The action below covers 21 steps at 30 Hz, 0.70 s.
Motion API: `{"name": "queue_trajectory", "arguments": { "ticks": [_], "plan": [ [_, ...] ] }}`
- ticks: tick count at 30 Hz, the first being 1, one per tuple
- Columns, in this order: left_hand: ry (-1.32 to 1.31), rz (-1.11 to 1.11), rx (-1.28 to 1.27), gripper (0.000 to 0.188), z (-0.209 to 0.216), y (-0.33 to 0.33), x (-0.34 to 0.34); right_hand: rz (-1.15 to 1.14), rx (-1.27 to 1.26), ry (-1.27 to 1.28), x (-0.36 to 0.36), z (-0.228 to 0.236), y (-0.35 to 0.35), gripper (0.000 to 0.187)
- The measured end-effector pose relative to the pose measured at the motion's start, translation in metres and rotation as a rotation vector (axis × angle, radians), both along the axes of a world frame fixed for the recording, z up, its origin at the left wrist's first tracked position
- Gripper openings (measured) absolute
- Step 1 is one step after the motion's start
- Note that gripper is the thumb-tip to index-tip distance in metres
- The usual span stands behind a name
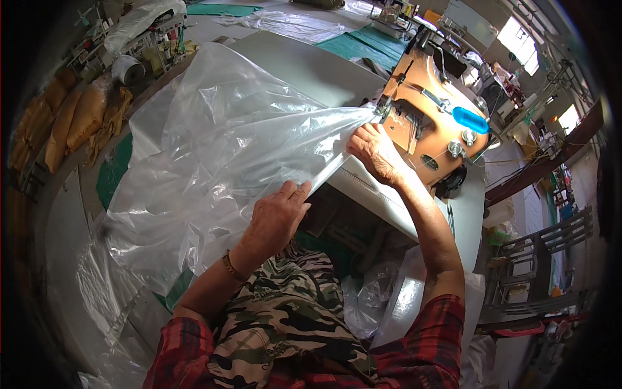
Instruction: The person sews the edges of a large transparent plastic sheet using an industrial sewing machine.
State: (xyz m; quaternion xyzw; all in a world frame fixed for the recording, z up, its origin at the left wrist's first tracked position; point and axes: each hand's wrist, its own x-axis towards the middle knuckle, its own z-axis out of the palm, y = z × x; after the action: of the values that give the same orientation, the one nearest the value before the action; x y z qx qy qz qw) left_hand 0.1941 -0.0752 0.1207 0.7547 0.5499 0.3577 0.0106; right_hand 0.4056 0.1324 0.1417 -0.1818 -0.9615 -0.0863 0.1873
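Note:
A large sheet of clear plastic film spreads over the table and narrows into gathered folds toward an orange sewing machine. My left hand grips the near edge of the film, thumb and fingers pressed together. Close by the machine's needle area, my right hand is closed on the same edge, its fingers curled. Between both hands the edge runs taut. The film's tip reaches the machine's presser area, where the exact contact is too small to make out.
The pale worktable carries the machine. Dark scissors or snips lie at its right. More clear film hangs by my lap. Brown sacks stand at far left, and a grey metal rack at right. Green sheeting covers floor beyond.

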Motion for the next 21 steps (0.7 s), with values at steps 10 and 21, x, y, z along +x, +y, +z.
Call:
{"name": "queue_trajectory", "arguments": {
  "ticks": [10,21],
  "plan": [
    [-0.286,-0.019,0.006,0.025,0.011,0.018,-0.005,-0.074,0.030,0.146,0.014,-0.001,0.033,0.006],
    [-0.303,-0.021,0.052,0.024,0.016,0.023,-0.015,-0.055,-0.115,0.131,0.013,0.004,0.041,0.012]
  ]
}}
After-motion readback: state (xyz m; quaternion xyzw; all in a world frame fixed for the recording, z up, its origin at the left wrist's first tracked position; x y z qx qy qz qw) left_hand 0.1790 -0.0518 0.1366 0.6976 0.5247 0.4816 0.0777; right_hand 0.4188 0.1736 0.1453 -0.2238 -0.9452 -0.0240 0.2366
